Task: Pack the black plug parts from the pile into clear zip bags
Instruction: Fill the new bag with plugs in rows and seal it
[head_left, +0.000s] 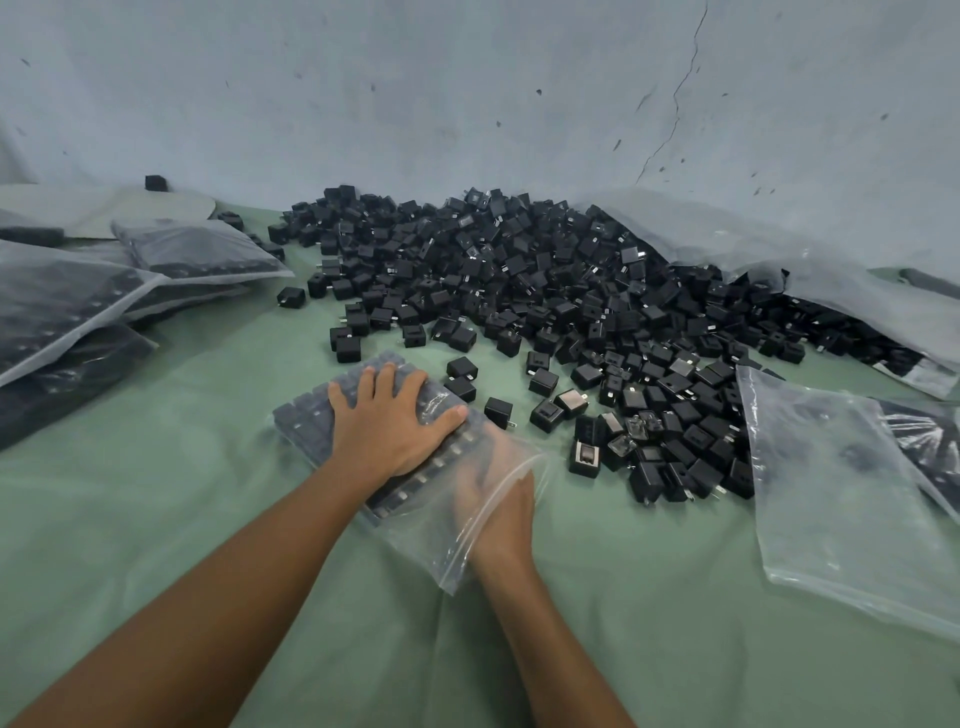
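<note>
A clear zip bag (306, 415) filled with rows of black plug parts lies on the green cloth in front of me. My left hand (387, 421) presses flat on top of it, fingers spread and straight. My right hand (501, 512) reaches into the bag's open mouth, its fingers blurred and hidden behind the plastic. A large pile of black plug parts (545, 291) spreads across the cloth behind and to the right of the bag.
Several filled bags (104, 291) are stacked at the left. Empty clear bags (841, 488) lie at the right, and a big plastic sack (779, 254) lies open over the pile's right side. A grey wall (467, 93) rises behind.
</note>
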